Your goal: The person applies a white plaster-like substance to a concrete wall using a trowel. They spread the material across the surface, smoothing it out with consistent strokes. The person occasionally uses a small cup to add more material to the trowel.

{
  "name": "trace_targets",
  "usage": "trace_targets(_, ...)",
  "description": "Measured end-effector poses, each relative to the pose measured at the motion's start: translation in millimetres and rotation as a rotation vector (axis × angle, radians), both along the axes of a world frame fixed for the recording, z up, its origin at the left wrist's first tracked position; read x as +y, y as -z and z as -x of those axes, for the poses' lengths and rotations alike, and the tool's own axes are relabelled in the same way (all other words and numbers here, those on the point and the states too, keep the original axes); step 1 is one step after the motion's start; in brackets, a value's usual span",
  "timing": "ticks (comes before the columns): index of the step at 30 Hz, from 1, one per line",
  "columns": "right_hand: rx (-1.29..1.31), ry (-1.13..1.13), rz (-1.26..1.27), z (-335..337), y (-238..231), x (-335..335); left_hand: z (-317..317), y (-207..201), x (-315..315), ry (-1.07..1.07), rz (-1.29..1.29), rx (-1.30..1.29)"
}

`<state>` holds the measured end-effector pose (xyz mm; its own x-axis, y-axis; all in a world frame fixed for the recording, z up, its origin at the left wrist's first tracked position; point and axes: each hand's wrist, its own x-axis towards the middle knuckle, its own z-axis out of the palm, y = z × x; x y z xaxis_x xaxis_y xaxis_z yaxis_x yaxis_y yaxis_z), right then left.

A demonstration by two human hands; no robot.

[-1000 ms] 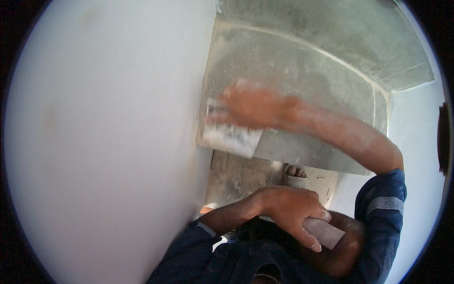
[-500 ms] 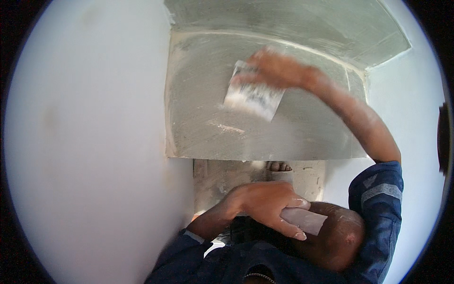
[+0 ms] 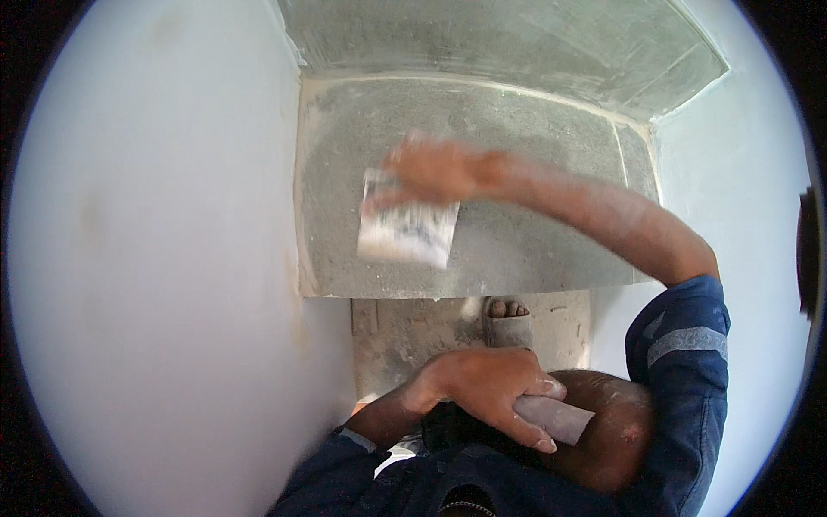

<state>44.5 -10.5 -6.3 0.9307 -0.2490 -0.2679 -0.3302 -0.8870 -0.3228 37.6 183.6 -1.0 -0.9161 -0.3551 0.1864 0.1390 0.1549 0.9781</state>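
On the far grey plastered ledge face [image 3: 517,250], right hand [image 3: 435,171] is stretched out, arm reaching left across the surface, fingers clamped on the top edge of a flat white-smeared putty blade [image 3: 405,231], blade flat against the plaster at its left part; motion-blurred. Left hand [image 3: 487,383] sits near, low at centre, fingers wrapped around a second pale flat scraper [image 3: 558,418] resting over the knee. Versus half a second ago: blade has moved down and left; left hand unchanged.
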Motion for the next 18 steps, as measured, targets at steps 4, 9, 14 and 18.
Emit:
trace_targets(4,0.003,-0.014,0.117,1,-47,29,1,1,2,-0.010,-0.042,0.054)
trace_targets(9,0.107,0.164,-0.060,0,-45,-10,9,10,6,-0.048,0.006,0.107)
trace_targets(14,0.146,0.087,-0.034,12,-51,21,7,11,7,-0.060,0.016,0.094)
trace_targets(18,0.193,0.183,-0.101,18,-34,-34,12,13,6,-0.051,0.020,0.132)
